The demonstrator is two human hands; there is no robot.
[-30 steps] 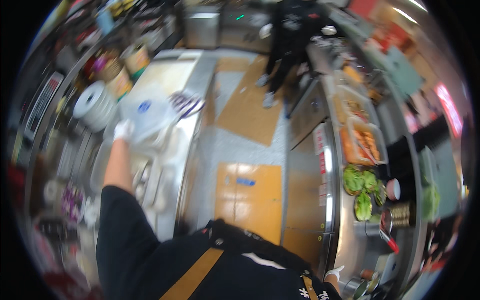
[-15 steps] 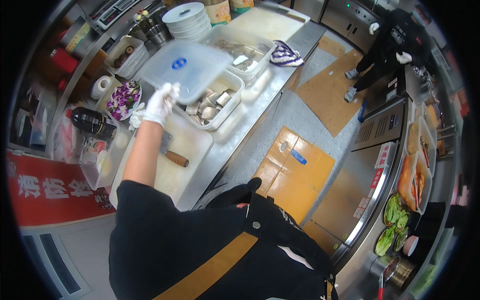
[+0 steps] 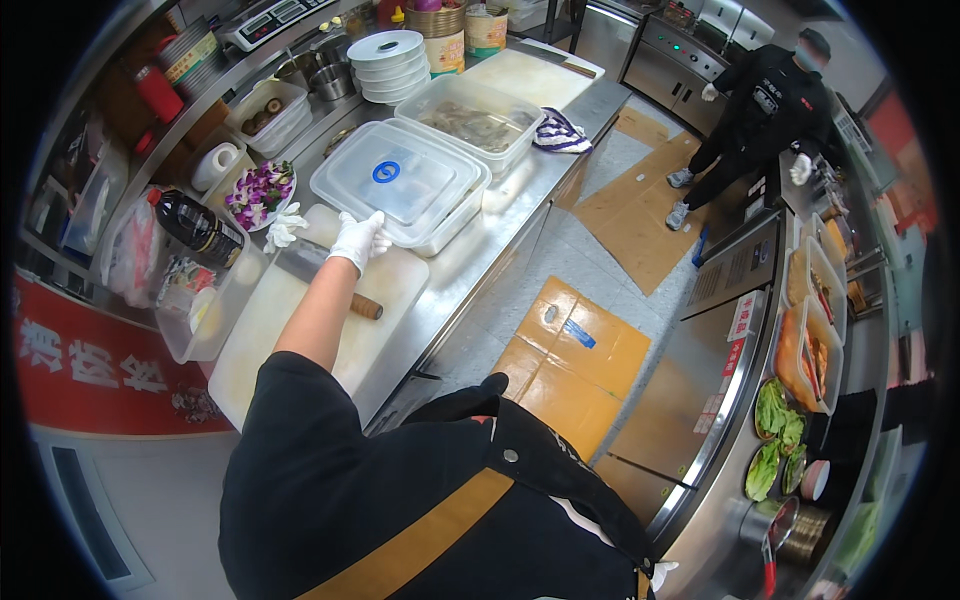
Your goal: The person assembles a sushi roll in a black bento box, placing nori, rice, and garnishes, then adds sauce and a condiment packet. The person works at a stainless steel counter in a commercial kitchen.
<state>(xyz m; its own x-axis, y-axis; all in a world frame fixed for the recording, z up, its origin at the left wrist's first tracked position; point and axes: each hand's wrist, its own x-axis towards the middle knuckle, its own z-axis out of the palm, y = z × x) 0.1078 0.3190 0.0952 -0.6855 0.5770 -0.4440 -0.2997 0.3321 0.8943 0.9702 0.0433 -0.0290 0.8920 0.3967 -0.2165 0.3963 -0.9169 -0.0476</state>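
My left hand, in a white glove, is at the near corner of a translucent plastic lid with a blue oval in its middle. Its fingers are bent over the lid's edge. The lid lies over a clear plastic container and sits shifted to the left of its rim. The container's contents are covered. Below my left hand, a cleaver with a brown wooden handle rests on a white cutting board; my wrist partly hides its blade. Only a scrap of my white-gloved right hand shows at the lower edge, fingers hidden.
Behind the lid stands an open container of greyish food, with a striped cloth beside it. Stacked white tubs, purple flowers and a dark bottle stand around the counter. Across the aisle is a co-worker.
My left hand has brought the lid down from the air onto the container of cut pieces, covering them. The view has turned slightly. A bit of my right glove now shows.
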